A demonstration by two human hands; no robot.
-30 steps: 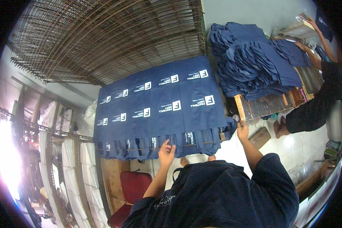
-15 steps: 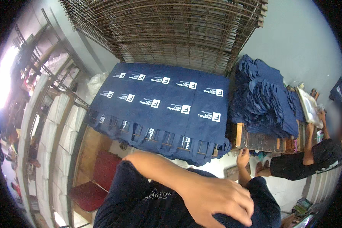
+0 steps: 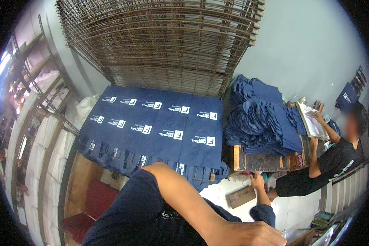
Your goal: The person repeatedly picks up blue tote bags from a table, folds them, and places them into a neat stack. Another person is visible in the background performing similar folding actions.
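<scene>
My left forearm crosses in front of my dark shirt, and my left hand (image 3: 256, 234) is at the bottom edge, near my right arm. Its back and knuckles show; its fingers are mostly cut off. Lower right of the middle, my right hand (image 3: 257, 180) is raised with curled fingers, just below the front edge of a wooden table (image 3: 258, 163). Whatever it grips, if anything, is too small to tell. Ahead of me, navy fabric panels (image 3: 151, 115) with white prints lie in rows over a rack, their lower layers hanging at the front.
A tall stack of wire racks (image 3: 160, 41) rises behind the panels. Piled navy cloth (image 3: 262, 123) covers the wooden table. At right, another person (image 3: 336, 160) handles a white-faced frame (image 3: 311, 121). A red chair (image 3: 98, 201) stands at left beside shelves (image 3: 41, 160); a brown block (image 3: 242, 197) lies on the floor.
My view has turned to the right, so the panels and racks sit further left. My left hand has dropped toward the bottom edge. The other person's hand now reaches across the white-faced frame.
</scene>
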